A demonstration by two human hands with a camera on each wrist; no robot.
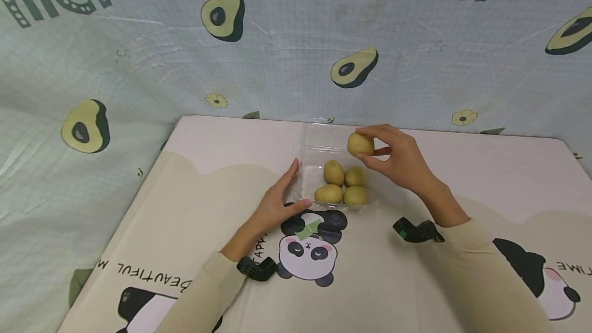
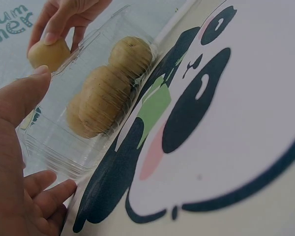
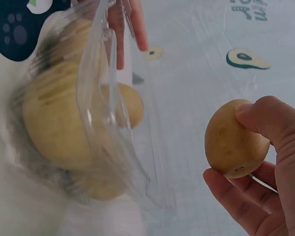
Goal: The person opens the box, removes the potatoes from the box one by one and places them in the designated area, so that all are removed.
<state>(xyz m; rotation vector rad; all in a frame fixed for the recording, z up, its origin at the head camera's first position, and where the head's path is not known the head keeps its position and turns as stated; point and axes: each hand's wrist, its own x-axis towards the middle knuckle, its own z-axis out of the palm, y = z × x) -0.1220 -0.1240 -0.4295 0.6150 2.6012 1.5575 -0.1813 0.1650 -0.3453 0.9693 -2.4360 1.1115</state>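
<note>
Right hand: raised over the container's far right part; a single potato grasped by the right hand between thumb and fingertips. Most of the potato's surface is left uncovered; a light hold is presumably enough for so small and firm a thing.
Held potato: kept apart from the plastic, as seen from the right wrist; placed to the left of the right palm, at the fingertips, so that the knuckles are kept off the container.
Left hand: nothing clenched; thumb and fingers of the left hand spread about the container's near left corner, fingers along the side wall, thumb at the near edge. Judged to be a steadying touch, since so thin a box could slide.
Clear container: set between the hands, just right of the left fingers; lid laid back beyond both hands, by which the top is left uncovered.
Four potatoes: grouped inside, right of the left thumb, nearer the person than the right hand; two rows, bunched probably by their roundness.
</note>
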